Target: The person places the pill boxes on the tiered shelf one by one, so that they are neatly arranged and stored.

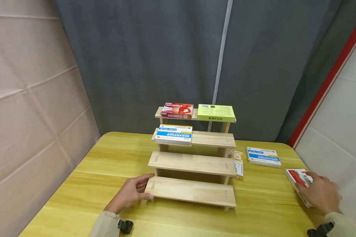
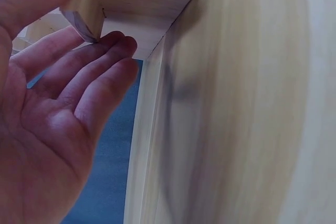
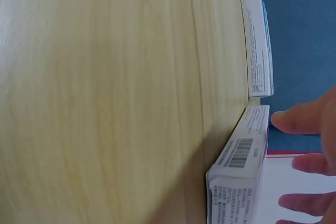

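Left hand [image 1: 130, 193] clamped on near-left end of wooden stand [image 1: 190, 190]; right hand [image 1: 324, 193] at red-white box [image 1: 296, 177].
Right fingers apart; box lies on table [image 1: 264, 210], right side, nearer than blue-white box [image 1: 263, 156].

A grey curtain [image 1: 154, 59] hangs behind the yellowish table [image 1: 106, 158].

The box [image 1: 296, 178] below the right fingers [image 1: 314, 177] is showing smooth card, the stand [image 1: 192, 162] by the left fingers [image 1: 140, 178] matt wood; beneath, the table [image 1: 264, 210] is shining.

Boxes [image 1: 297, 177], wooden rack [image 1: 192, 163] on table [image 1: 106, 158]
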{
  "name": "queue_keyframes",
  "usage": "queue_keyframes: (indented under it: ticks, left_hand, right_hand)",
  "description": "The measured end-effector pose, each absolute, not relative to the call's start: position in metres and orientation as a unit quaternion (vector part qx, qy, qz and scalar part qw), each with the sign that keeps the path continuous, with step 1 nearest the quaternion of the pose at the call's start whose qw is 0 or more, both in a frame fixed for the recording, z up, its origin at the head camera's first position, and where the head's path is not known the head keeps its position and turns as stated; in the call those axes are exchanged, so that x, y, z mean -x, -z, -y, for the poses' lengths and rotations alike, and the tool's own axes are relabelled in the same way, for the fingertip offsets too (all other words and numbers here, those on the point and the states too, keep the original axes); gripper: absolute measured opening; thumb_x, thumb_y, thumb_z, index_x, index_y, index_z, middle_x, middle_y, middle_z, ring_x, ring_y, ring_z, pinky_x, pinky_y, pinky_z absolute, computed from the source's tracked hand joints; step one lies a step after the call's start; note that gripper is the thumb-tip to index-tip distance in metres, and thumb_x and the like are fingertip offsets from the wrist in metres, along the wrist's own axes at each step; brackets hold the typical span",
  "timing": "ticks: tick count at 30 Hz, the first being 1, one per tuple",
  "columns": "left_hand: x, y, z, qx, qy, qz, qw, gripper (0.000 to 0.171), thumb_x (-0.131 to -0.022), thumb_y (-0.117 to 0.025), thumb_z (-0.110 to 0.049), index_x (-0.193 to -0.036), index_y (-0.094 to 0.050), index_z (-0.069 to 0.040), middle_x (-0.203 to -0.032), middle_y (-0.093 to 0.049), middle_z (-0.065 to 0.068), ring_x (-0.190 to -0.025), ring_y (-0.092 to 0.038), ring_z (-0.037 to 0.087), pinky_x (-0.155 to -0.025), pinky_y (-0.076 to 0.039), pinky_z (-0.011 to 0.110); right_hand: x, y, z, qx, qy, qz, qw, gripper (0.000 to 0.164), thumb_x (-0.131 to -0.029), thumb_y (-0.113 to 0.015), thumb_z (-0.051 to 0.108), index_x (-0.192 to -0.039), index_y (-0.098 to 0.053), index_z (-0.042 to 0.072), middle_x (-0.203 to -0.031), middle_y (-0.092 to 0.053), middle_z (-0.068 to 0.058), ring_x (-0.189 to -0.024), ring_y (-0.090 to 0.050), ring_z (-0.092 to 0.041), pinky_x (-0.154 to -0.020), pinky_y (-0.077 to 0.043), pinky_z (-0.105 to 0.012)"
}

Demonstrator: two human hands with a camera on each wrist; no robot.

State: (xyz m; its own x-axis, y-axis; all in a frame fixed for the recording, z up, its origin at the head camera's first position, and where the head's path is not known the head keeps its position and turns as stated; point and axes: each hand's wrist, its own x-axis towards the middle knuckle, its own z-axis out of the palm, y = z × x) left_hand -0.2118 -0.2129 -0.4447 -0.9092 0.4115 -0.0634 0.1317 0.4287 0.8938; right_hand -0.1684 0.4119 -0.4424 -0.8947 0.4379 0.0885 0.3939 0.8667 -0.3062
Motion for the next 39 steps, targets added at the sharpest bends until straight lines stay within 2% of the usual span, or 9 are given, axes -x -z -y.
queue_keyframes:
  ticks: [5, 9, 17, 29, 39]
  left_hand:
    - [0.213, 0.445, 0.213, -0.164, -0.511, -0.832, 0.137, 0.082, -0.077, -0.085, -0.030, -0.148, -0.051, -0.010, -0.152, -0.048, 0.024, -0.137, -0.051, 0.042, -0.106, -0.055, 0.033]
    - [0.213, 0.444, 0.212, -0.165, -0.512, -0.832, 0.136, 0.081, -0.077, -0.085, -0.030, -0.148, -0.051, -0.010, -0.152, -0.048, 0.024, -0.137, -0.050, 0.042, -0.105, -0.056, 0.033]
    - [0.213, 0.446, 0.212, -0.165, -0.522, -0.827, 0.131, 0.085, -0.075, -0.087, -0.031, -0.148, -0.051, -0.008, -0.151, -0.049, 0.025, -0.137, -0.050, 0.043, -0.106, -0.055, 0.033]
    - [0.211, 0.445, 0.211, -0.160, -0.513, -0.833, 0.132, 0.081, -0.077, -0.085, -0.032, -0.148, -0.052, -0.012, -0.152, -0.048, 0.023, -0.137, -0.050, 0.041, -0.106, -0.055, 0.034]
    - [0.210, 0.446, 0.213, -0.160, -0.521, -0.827, 0.136, 0.081, -0.077, -0.085, -0.031, -0.148, -0.051, -0.012, -0.152, -0.048, 0.024, -0.138, -0.049, 0.041, -0.106, -0.055, 0.032]
  right_hand:
    - [0.171, 0.445, -0.410, 0.297, -0.131, 0.946, -0.027, 0.073, -0.086, -0.071, 0.036, -0.135, -0.042, -0.011, -0.120, -0.040, -0.043, -0.102, -0.039, -0.054, -0.082, -0.050, -0.069]
    - [0.171, 0.448, -0.409, 0.319, -0.127, 0.937, -0.059, 0.074, -0.087, -0.068, 0.037, -0.136, -0.039, -0.009, -0.121, -0.036, -0.043, -0.104, -0.039, -0.055, -0.086, -0.050, -0.069]
    - [0.166, 0.450, -0.408, 0.299, -0.129, 0.944, -0.060, 0.080, -0.087, -0.068, 0.042, -0.140, -0.035, -0.008, -0.118, -0.037, -0.043, -0.102, -0.044, -0.056, -0.082, -0.052, -0.070]
    - [0.161, 0.457, -0.416, 0.276, -0.115, 0.952, -0.060, 0.080, -0.084, -0.068, 0.038, -0.141, -0.035, -0.007, -0.111, -0.042, -0.045, -0.095, -0.049, -0.055, -0.072, -0.055, -0.059]
    - [0.161, 0.459, -0.414, 0.272, -0.105, 0.955, -0.053, 0.079, -0.084, -0.068, 0.038, -0.141, -0.038, -0.007, -0.110, -0.044, -0.044, -0.095, -0.050, -0.053, -0.072, -0.055, -0.058]
